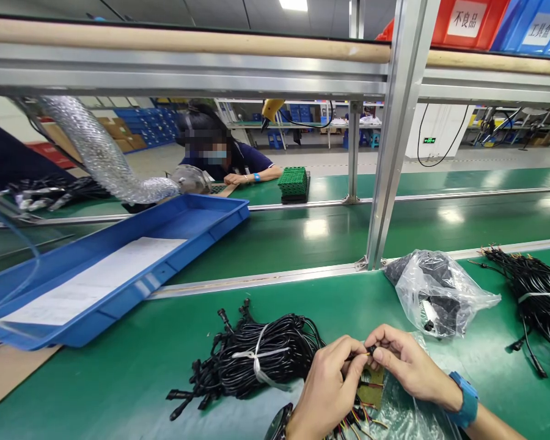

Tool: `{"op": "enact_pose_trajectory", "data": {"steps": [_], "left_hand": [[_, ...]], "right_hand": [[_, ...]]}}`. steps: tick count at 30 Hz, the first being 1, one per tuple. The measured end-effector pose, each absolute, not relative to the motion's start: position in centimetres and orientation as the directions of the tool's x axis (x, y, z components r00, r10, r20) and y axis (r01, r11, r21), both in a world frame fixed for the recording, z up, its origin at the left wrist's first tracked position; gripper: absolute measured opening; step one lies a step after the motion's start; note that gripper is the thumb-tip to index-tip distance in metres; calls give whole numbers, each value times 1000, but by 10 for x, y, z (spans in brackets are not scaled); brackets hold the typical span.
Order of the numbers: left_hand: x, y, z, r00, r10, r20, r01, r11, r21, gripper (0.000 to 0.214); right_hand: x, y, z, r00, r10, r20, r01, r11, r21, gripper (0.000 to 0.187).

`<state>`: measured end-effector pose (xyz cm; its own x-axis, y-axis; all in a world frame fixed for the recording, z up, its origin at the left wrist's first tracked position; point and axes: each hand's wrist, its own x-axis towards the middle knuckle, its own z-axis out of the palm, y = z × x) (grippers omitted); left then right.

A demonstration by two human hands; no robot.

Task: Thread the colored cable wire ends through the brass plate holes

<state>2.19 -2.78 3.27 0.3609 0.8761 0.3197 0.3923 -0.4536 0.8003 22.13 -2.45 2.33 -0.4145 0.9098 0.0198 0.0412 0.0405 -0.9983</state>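
Note:
My left hand [330, 386] pinches a thin wire with a yellow-orange end [368, 352]. Facing it, my right hand [402, 359] has thumb and forefinger closed on a small black part [371, 350] at that wire's tip; its exact kind is too small to make out. Below the fingers lie a yellowish board [373, 394] and several loose wires with red, yellow and black ends [355, 421], partly covered by my left hand. Left of my hands rests a bundle of black cables [270, 354] with plugs, bound by a white tie.
A clear bag of black parts [440, 293] and another black cable bundle [541, 299] are at the right. A blue tray [201, 244] with paper stands left. A metal post [389, 153] rises beyond my hands. Across the bench, a person [256, 160] leans near green racks [293, 183].

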Motion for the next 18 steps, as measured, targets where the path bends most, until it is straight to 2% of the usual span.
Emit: {"op": "enact_pose_trajectory", "data": {"steps": [7,11,15,18], "left_hand": [[22,-28,31,349,904,247,467,-396,790,20],[23,-28,27,340,913,225,488,-376,788,20],[24,-27,24,333,923,193,498,-346,795,19],[20,-25,26,386,910,152,466,-334,819,12]], "right_hand": [[222,-24,25,-412,911,36,125,95,-988,31],[223,-25,28,-420,900,117,256,241,-936,21],[223,-25,24,-461,854,240,382,435,-815,14],[223,-25,18,-454,852,262,422,464,-779,13]]}}
